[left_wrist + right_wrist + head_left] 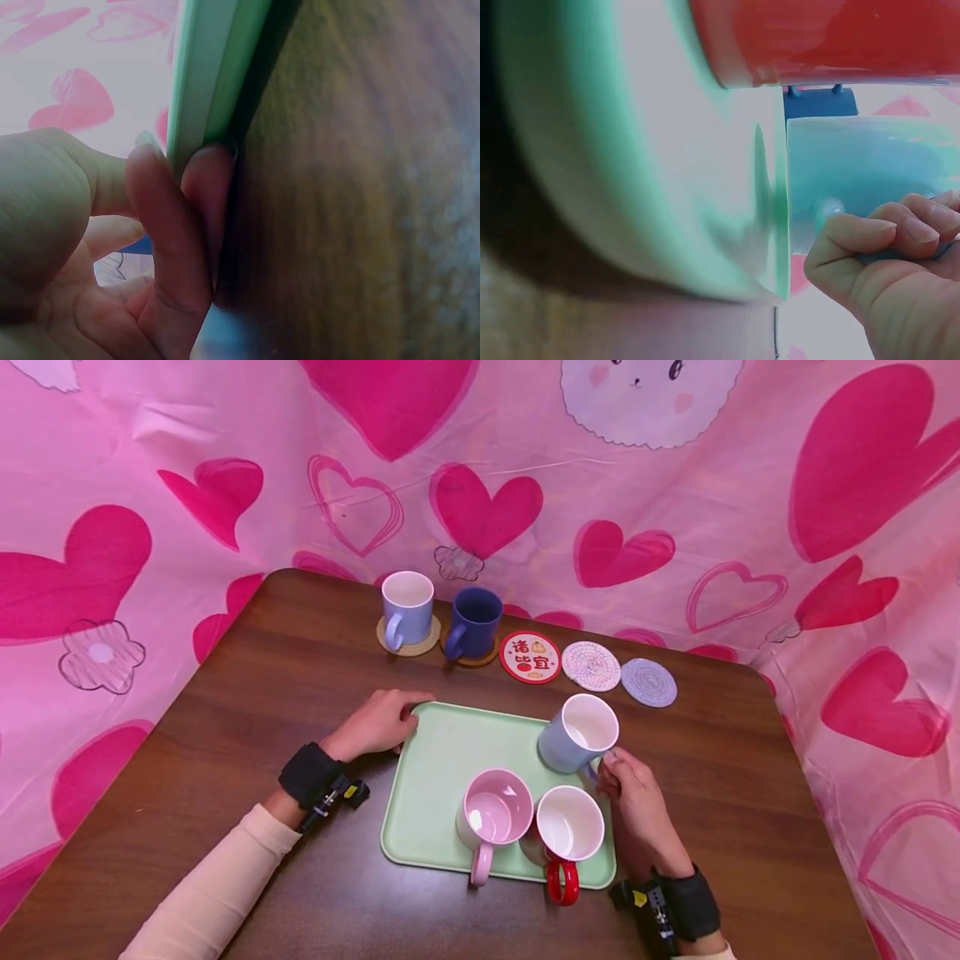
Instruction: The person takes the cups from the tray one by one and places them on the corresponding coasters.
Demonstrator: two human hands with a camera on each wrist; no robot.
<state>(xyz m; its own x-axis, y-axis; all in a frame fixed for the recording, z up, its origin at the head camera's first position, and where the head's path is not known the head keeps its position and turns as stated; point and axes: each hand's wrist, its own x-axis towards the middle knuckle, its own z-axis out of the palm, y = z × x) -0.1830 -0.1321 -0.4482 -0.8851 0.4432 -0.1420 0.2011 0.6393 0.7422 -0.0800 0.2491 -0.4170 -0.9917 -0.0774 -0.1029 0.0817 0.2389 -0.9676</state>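
My right hand (637,793) grips the handle of a grey-blue mug (564,743) with a white inside. This mug is upright at the far right corner of a light green tray (442,777); whether its base touches the tray I cannot tell. In the right wrist view, curled fingers (915,229) wrap its handle. My left hand (378,722) holds the tray's far left corner, its fingers (161,202) against the rim in the left wrist view. On the tray's near side stand a pink mug (467,818) and a red mug (840,45) with a white inside.
Along the table's far edge, a light blue mug (412,625) and a dark blue mug (480,631) stand on round coasters. A red printed coaster (530,657), a pale woven coaster (591,666) and a grey-blue coaster (649,682) lie to their right. A pink heart-patterned cloth (525,435) hangs behind.
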